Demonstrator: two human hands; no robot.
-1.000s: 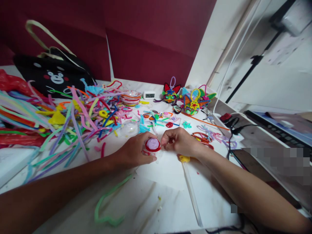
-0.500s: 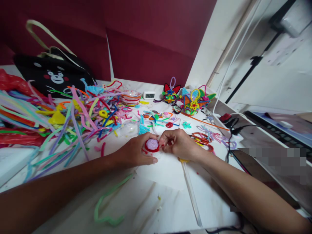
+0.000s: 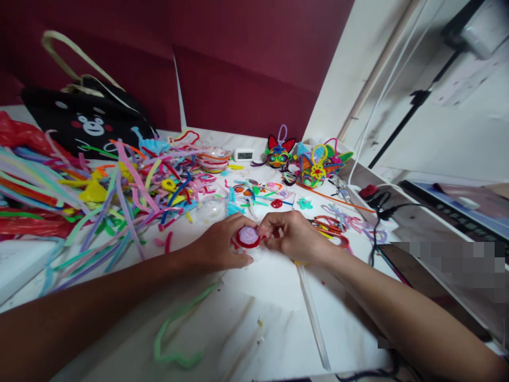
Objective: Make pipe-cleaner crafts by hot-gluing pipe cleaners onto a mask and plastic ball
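My left hand (image 3: 222, 243) curves its thumb and fingers around a small round piece that looks like clear plastic. On top of it sits a lilac pipe-cleaner coil (image 3: 249, 235), wound in a spiral. A red pipe cleaner (image 3: 248, 245) rings the coil's edge. From the right, my right hand (image 3: 292, 236) pinches the red pipe cleaner's end between thumb and forefinger. The underside of the round piece is mostly hidden by my fingers. Just behind my left hand lies a clear dome (image 3: 212, 209). Orange-handled scissors (image 3: 330, 225) rest beyond my right wrist.
A heap of coloured pipe cleaners (image 3: 123, 196) spreads over the left side. Finished animal-like ornaments (image 3: 312, 170), a small digital clock (image 3: 243, 155) and a black bag (image 3: 87, 124) stand at the back. A glue stick (image 3: 314, 318) and a green pipe cleaner (image 3: 161, 339) lie in front.
Both hands keep nearly the same hold and place. My left thumb has shifted very slightly to the left; the red ring and lilac coil look the same.
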